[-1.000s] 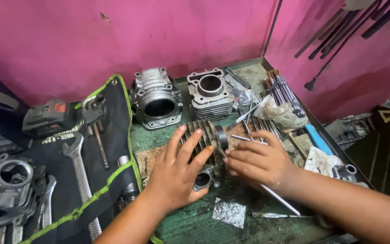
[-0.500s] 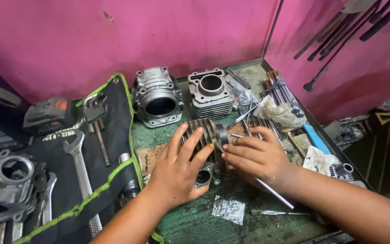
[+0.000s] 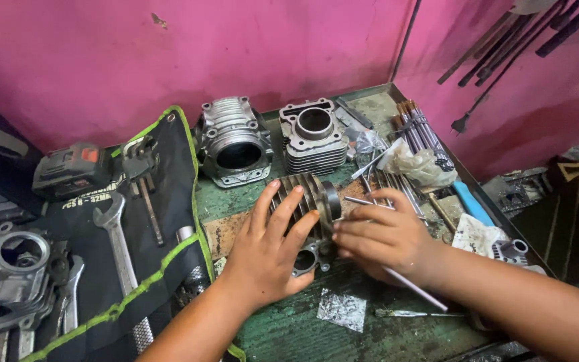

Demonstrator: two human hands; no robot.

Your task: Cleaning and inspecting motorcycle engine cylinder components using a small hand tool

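Observation:
A finned metal engine cylinder [image 3: 311, 194] lies on its side in the middle of the green workbench [image 3: 303, 328]. My left hand [image 3: 269, 248] rests flat on its fins and grips it from the left. My right hand [image 3: 380, 234] is at the cylinder's open right end, fingers curled around a thin metal rod [image 3: 413, 288] that sticks out toward me. Whether the rod's tip enters the cylinder is hidden by my fingers.
Two more engine cylinders [image 3: 234, 141] [image 3: 315, 137] stand at the back by the pink wall. A black tool roll [image 3: 135, 228] with wrenches lies left, a cordless tool battery [image 3: 72, 171] beside it, an engine casing [image 3: 5, 275] far left. Rods, rags and a blue-handled tool [image 3: 472, 204] crowd the right.
Both hands stay on the lying cylinder. My right hand has closed in a little tighter against its end; the rod has shifted slightly with it.

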